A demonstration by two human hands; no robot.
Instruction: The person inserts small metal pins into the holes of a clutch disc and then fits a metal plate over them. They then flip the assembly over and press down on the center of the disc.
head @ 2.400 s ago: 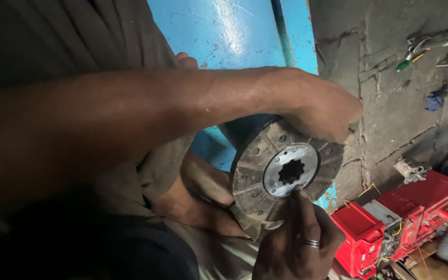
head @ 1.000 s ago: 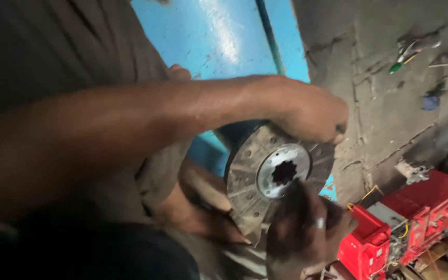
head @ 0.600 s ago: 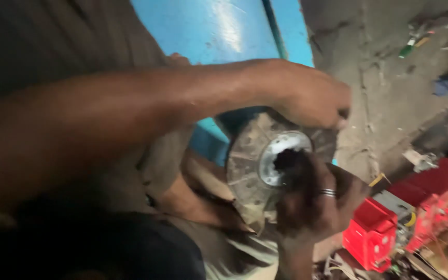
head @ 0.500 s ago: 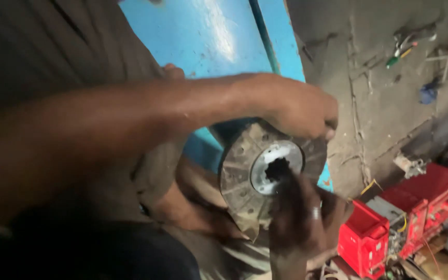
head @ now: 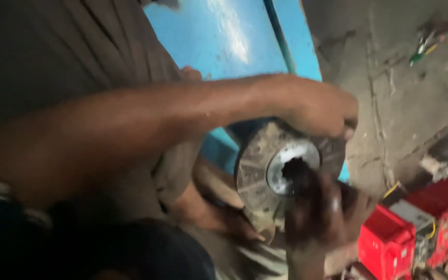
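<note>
A round grey clutch disc (head: 255,173) with a bright metal hub (head: 278,173) and a dark splined hole stands on edge in front of me. My left hand (head: 317,106) reaches across from the left and grips the disc's top rim. My right hand (head: 320,215), with a ring on one finger, comes up from below. It covers the lower right rim, and its bunched fingertips are at the hub hole. This hand is blurred, so anything pinched in the fingers is hidden.
A blue metal panel (head: 224,41) stands behind the disc. Red boxes (head: 390,243) with wires sit at the lower right on a cracked concrete floor (head: 400,103) strewn with small tools. Under the disc lies a bare limb (head: 208,207), hand or foot unclear.
My right hand has moved up from the disc's lower edge to the hub hole. The left hand has kept its grip on the top rim, and the disc has barely shifted.
</note>
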